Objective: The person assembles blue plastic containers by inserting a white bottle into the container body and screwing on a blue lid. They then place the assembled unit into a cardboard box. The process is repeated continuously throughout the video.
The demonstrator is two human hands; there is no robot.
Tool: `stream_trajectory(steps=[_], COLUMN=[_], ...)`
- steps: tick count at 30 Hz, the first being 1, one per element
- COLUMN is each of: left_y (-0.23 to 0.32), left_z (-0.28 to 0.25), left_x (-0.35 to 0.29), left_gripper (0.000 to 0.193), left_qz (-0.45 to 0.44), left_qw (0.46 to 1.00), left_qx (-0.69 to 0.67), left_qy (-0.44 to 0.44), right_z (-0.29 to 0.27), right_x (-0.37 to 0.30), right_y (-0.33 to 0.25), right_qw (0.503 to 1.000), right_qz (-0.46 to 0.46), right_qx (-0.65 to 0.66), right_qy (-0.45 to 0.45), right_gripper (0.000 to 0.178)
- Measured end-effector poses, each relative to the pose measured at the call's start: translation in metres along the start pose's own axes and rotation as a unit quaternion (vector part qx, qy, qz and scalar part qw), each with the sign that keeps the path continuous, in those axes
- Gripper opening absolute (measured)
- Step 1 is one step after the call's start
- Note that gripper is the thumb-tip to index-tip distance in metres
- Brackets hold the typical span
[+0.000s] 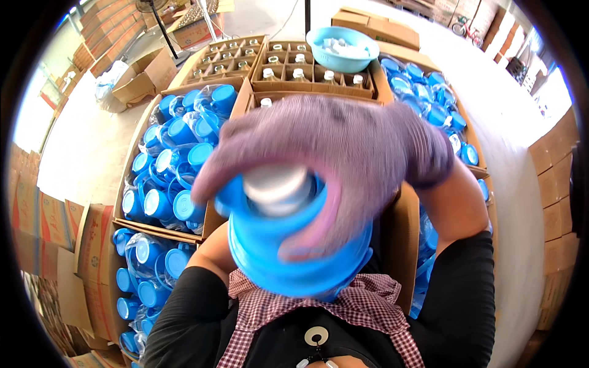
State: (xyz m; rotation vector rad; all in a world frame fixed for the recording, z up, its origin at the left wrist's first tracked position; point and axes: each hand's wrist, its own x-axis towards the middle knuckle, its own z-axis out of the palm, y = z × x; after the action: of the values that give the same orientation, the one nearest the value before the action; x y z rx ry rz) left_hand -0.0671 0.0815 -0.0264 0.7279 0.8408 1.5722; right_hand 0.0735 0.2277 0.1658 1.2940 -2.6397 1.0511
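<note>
Pale, smooth floor [512, 132] spreads to both sides, washed nearly white at left by strong light. Brown carton stacks [555, 202] line the right edge, more cartons [104, 30] rise at upper left near a standing fan [161, 27], and a bicycle [467, 29] stands far back at upper right.

The one view comes from the wearer's head, a wide fisheye facing down and forward, its straight lines bowing toward a dark rim. The gloved right hand [334, 135] sits so close to the lens that it covers much of the middle, with the checked apron [264, 310] at the near edge and a standing fan [151, 5] far off to the left.
</note>
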Motion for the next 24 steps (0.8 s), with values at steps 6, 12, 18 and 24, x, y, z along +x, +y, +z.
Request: stream_trajectory(steps=[6, 12, 18, 24], left_y=[-0.026, -0.039, -0.021, -0.059], left_z=[0.059, 0.077, 0.047, 0.123], left_x=[-0.091, -0.131, -0.114, -0.145], left_gripper=[0.086, 0.107, 0.098, 0.108], left_qz=[0.131, 0.095, -0.002, 0.129], left_qw=[0.97, 0.977, 0.987, 0.931], left_qx=[0.131, 0.188, 0.058, 0.332], left_qy=[0.16, 0.028, -0.147, 0.081], right_z=[0.037, 0.051, 0.067, 0.072], right_x=[-0.055, -0.05, -0.053, -0.079], right_y=[-0.029, -0.108, -0.117, -0.106], right_qw=[0.88, 0.825, 0.97, 0.759], right_qz=[0.259, 0.419, 0.152, 0.574], right_qx=[-0.284, -0.353, -0.167, -0.215], right_qy=[0.279, 0.138, 0.087, 0.218], right_gripper=[0.055, 0.067, 0.06, 0.05])
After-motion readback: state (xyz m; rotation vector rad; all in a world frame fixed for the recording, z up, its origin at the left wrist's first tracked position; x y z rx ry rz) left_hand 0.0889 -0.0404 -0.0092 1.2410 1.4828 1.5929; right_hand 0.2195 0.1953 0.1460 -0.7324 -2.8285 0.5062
